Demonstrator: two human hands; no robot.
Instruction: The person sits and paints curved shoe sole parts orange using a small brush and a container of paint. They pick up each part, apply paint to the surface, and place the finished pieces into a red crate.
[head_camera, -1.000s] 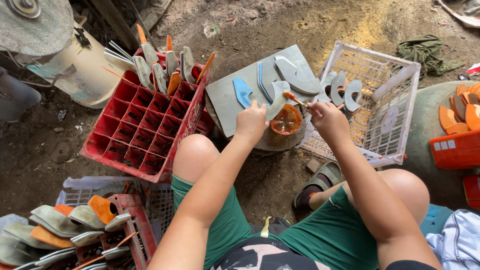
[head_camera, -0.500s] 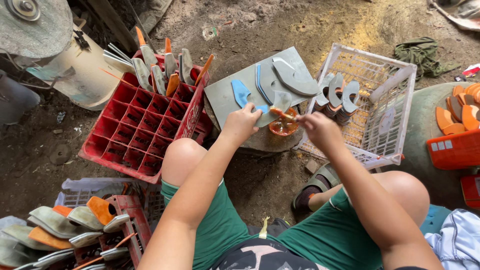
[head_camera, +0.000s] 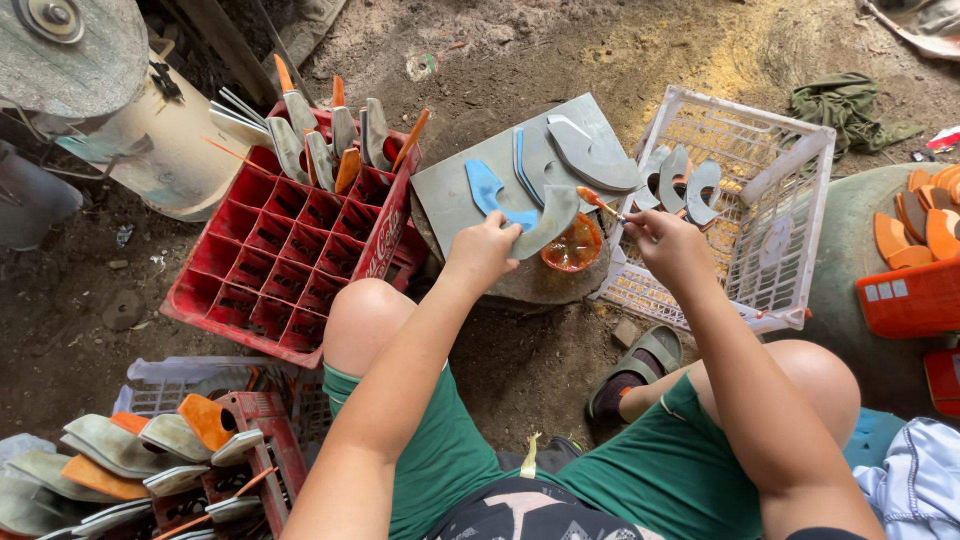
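My left hand grips a grey curved piece, shaped like part of a shoe sole, over a grey board. My right hand holds a thin brush whose orange tip touches the upper end of that piece. Just below the piece sits a small bowl of orange glue. A blue curved piece and more grey pieces lie on the board.
A red bottle crate holding upright grey and orange pieces stands at left. A white plastic basket with grey pieces is at right. Stacked pieces fill crates at bottom left; an orange bin sits far right. Dirt floor around.
My left hand has shifted left and down with the grey piece. The right hand followed, bringing the brush tip onto the piece above the glue bowl.
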